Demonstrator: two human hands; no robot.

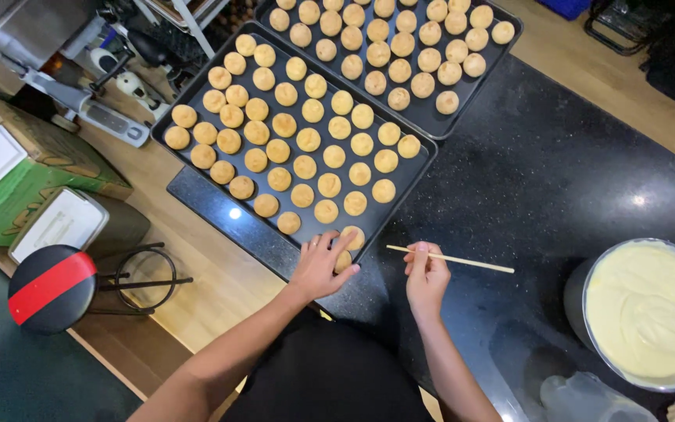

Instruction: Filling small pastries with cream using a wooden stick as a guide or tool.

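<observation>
Two dark baking trays full of small round golden puffs lie on a black stone counter: a near tray (413, 173) and a far tray (431, 121). My left hand (320, 266) rests at the near tray's front corner, fingers closed around one puff (351, 237) there. My right hand (425, 275) is just right of it, over the counter, pinching a thin wooden stick (462, 261) that points to the right. The two hands are close but apart.
A large bowl of pale yellow cream (650, 309) stands at the right. A clear plastic container (583, 398) sits below it. A black and red stool (52, 285), a green box (17, 168) and a white bin (60, 223) are on the left, on the floor.
</observation>
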